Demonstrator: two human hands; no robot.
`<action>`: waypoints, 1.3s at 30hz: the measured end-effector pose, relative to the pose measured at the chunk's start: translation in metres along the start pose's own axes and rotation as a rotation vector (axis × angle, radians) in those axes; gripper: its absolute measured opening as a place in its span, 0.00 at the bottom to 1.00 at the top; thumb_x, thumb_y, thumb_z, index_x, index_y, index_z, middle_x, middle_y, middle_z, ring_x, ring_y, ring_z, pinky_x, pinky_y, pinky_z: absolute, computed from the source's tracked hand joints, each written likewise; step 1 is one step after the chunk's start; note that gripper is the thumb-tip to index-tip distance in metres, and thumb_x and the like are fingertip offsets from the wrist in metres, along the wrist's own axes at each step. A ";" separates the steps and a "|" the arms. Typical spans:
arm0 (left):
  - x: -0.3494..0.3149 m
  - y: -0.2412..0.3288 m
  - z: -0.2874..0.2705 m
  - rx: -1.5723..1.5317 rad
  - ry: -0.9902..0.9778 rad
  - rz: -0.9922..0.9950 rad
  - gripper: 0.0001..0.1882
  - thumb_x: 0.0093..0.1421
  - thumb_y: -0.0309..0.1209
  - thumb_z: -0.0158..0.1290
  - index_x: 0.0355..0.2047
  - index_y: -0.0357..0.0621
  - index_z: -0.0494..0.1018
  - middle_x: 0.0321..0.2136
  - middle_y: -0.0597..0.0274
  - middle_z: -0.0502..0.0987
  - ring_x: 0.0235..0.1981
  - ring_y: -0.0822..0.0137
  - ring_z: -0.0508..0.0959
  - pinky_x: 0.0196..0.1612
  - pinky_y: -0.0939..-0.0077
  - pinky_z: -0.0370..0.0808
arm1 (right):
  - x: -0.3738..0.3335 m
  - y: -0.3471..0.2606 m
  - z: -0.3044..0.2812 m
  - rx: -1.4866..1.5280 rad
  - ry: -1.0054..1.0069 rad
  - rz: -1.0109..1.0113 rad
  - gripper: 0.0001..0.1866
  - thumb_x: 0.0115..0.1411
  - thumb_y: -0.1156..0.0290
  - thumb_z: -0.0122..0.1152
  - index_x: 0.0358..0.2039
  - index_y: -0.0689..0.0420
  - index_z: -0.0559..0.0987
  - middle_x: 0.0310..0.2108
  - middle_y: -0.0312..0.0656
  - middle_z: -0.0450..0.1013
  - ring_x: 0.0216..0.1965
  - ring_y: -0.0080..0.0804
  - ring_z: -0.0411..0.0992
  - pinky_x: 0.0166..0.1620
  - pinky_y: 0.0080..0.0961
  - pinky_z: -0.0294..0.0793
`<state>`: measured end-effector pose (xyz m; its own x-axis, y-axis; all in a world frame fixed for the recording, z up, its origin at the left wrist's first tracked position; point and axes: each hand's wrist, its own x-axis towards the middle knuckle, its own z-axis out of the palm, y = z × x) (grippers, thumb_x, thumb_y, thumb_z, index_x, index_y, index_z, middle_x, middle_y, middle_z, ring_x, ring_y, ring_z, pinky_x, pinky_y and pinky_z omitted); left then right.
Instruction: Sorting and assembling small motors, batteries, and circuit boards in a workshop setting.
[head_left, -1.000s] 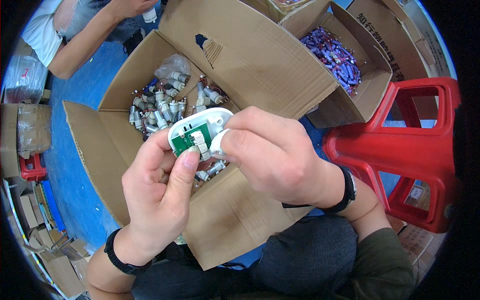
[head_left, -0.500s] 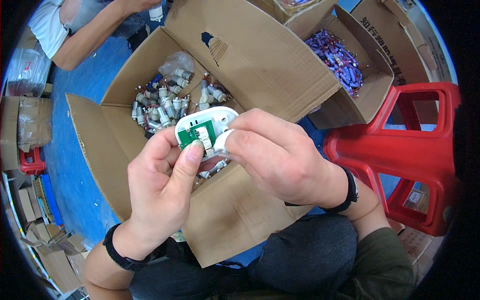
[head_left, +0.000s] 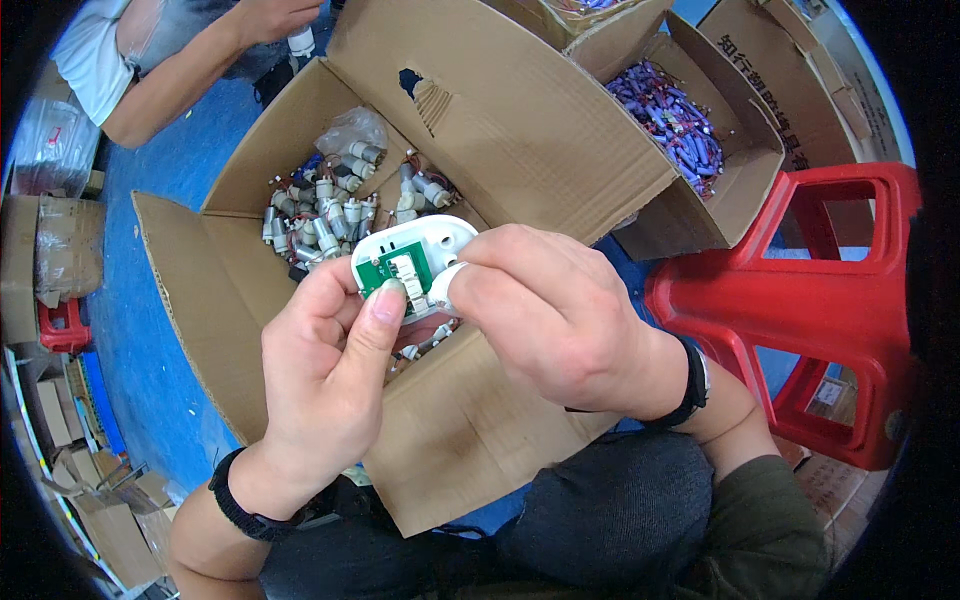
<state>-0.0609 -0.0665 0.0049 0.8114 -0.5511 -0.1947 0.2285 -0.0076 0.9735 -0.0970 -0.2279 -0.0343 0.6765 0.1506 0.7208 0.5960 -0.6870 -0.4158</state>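
A white oval plastic housing (head_left: 437, 232) with a green circuit board (head_left: 374, 271) inside is held above the open carton. My left hand (head_left: 330, 370) grips its left end, the thumb pressing on the board's lower edge beside a white connector (head_left: 408, 278). My right hand (head_left: 565, 315) is closed at the housing's right end, thumb and fingers pinching a small white rounded part (head_left: 447, 286) against it. What kind of part this is I cannot make out, since the fingers cover much of it.
Below stands an open cardboard carton (head_left: 520, 110) with several small motors (head_left: 325, 215) and a clear plastic bag (head_left: 355, 128). Farther right, another carton (head_left: 735, 215) holds purple wired cells (head_left: 670, 125). A red plastic stool (head_left: 800, 300) stands at right. A co-worker's arm (head_left: 185, 85) shows at upper left.
Both hands and the housing stay almost in place. My right hand has shifted very slightly at the white part. The co-worker's hand at the top has moved a little.
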 end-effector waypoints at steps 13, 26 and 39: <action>-0.004 0.001 -0.028 0.143 0.127 -0.121 0.17 0.60 0.33 0.43 0.46 0.35 0.61 0.36 0.56 0.74 0.32 0.65 0.77 0.33 0.81 0.75 | -0.036 0.016 -0.115 0.235 -0.009 0.553 0.06 0.46 0.82 0.58 0.25 0.64 0.70 0.26 0.39 0.67 0.28 0.24 0.65 0.31 0.18 0.64; 0.001 -0.013 -0.010 0.129 0.088 -0.215 0.13 0.60 0.31 0.43 0.43 0.36 0.62 0.34 0.57 0.74 0.28 0.66 0.78 0.29 0.81 0.77 | -0.203 0.050 -0.085 -0.293 -0.474 0.917 0.06 0.48 0.72 0.55 0.27 0.59 0.70 0.26 0.47 0.66 0.33 0.43 0.68 0.36 0.36 0.68; 0.001 -0.021 -0.012 0.159 0.059 -0.219 0.11 0.60 0.30 0.43 0.41 0.37 0.63 0.33 0.58 0.74 0.28 0.67 0.78 0.29 0.81 0.76 | -0.117 0.093 -0.112 -0.707 -0.336 0.849 0.17 0.48 0.62 0.58 0.32 0.60 0.66 0.23 0.49 0.70 0.27 0.46 0.71 0.28 0.41 0.68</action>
<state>-0.0584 -0.0565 -0.0172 0.7831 -0.4722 -0.4047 0.3182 -0.2548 0.9131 -0.1688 -0.3892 -0.0948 0.8876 -0.4421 0.1294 -0.4098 -0.8861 -0.2163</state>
